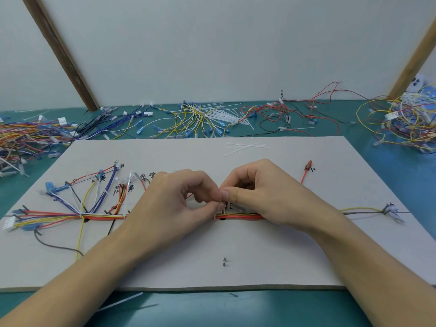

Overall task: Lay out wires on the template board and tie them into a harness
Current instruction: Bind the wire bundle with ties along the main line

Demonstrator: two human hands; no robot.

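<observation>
Pinching tie (218, 214) between hands, over bundle (243, 217)

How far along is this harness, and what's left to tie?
Done: wires lie routed on the template board, and the left trunk already carries ties. In hand: left hand and right hand pinch a white tie around the centre bundle. Left: the right yellow-and-grey branch shows no ties; spare ties wait on the board.

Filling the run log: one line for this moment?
step: tying bundle | left hand: pinching cable tie | right hand: pinching it | wire bundle: on template board
</observation>
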